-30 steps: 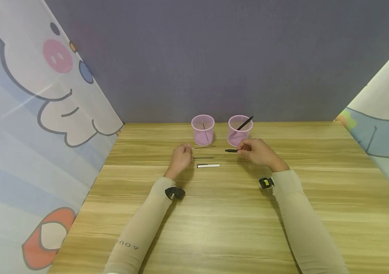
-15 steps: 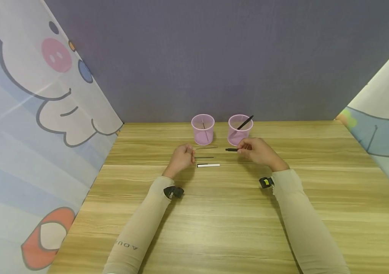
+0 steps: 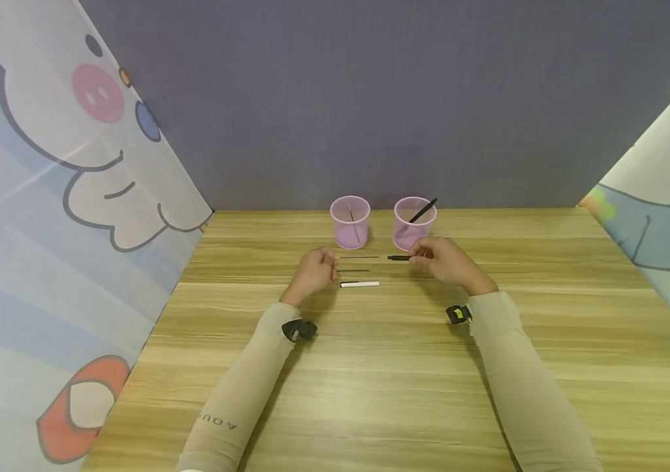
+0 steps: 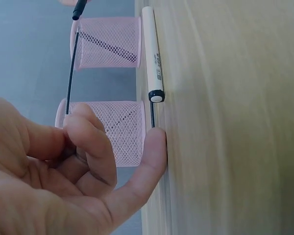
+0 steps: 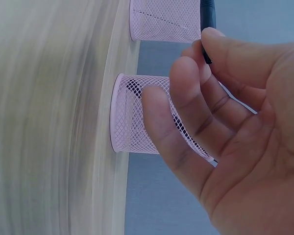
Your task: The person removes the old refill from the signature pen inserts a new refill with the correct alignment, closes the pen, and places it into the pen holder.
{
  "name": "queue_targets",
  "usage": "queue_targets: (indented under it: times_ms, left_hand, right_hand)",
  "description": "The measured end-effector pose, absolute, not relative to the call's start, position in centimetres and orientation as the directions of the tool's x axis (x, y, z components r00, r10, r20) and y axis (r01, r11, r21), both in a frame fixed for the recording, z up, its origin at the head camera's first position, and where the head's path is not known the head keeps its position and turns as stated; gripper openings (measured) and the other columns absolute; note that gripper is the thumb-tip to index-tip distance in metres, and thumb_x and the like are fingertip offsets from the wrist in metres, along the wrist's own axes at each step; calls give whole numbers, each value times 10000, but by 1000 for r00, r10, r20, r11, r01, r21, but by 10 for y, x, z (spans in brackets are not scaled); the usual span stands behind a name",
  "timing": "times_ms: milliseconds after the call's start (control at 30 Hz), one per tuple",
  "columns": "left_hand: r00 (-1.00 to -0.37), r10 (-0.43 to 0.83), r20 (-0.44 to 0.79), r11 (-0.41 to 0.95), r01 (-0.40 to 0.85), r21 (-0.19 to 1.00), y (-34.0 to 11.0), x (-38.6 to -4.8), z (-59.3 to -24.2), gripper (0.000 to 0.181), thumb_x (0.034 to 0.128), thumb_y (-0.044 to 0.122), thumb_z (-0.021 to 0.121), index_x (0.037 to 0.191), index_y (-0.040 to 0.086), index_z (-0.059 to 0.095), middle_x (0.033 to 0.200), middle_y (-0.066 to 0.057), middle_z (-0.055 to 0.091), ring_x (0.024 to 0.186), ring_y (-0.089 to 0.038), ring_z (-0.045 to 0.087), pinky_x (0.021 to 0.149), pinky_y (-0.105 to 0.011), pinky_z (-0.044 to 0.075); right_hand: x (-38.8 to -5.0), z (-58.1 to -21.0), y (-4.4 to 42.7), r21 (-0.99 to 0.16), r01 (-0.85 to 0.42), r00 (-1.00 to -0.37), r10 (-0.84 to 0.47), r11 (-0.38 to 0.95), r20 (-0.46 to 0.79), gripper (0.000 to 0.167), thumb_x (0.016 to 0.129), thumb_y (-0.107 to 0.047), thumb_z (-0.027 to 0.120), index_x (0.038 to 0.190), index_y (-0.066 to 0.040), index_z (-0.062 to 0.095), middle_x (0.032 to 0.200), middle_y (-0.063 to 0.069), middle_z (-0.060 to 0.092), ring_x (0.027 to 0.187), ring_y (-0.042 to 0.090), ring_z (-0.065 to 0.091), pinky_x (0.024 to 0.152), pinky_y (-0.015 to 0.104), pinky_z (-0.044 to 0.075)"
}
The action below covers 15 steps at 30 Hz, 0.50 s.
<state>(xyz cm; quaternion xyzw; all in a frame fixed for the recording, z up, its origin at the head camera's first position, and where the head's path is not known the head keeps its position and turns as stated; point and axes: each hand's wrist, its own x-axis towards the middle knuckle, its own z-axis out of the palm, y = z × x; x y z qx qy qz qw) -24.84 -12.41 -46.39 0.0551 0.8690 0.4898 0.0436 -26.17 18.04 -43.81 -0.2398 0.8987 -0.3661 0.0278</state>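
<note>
My left hand [image 3: 313, 274] pinches a thin dark refill [image 4: 72, 73] between thumb and index finger, its free end pointing right. Facing it, my right hand [image 3: 447, 263] pinches a short black pen barrel [image 3: 398, 257]; a small gap separates the two. Below the held refill, another thin dark refill [image 3: 354, 271] lies on the table by my left fingers. A white pen with a black end [image 3: 360, 284] lies nearer the front. In the right wrist view the black barrel [image 5: 208, 17] sits between thumb and index finger.
Behind my left hand stands a pink mesh cup [image 3: 350, 233] with a thin dark stick in it. Another pink mesh cup [image 3: 410, 235], holding a black pen [image 3: 423, 211], stands behind my right hand. A grey wall rises at the table's back edge.
The refill in my left hand has swung level and shifted right, toward the black barrel. My left hand has moved slightly right; the right hand has barely moved.
</note>
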Motion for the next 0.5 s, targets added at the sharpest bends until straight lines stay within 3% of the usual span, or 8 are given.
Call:
queue_targets:
  times_ms: [500]
  left_hand:
    - [-989, 146, -18, 537, 64, 841, -123, -246, -462, 354, 1116, 183, 372, 991, -32, 625, 682, -21, 587, 608, -139, 560, 560, -231, 447]
  right_hand:
    - [-261, -438, 179, -664, -414, -881, -457, 623, 121, 49, 965, -66, 674, 982, -24, 692, 874, 169, 696, 762, 188, 606, 679, 295, 523]
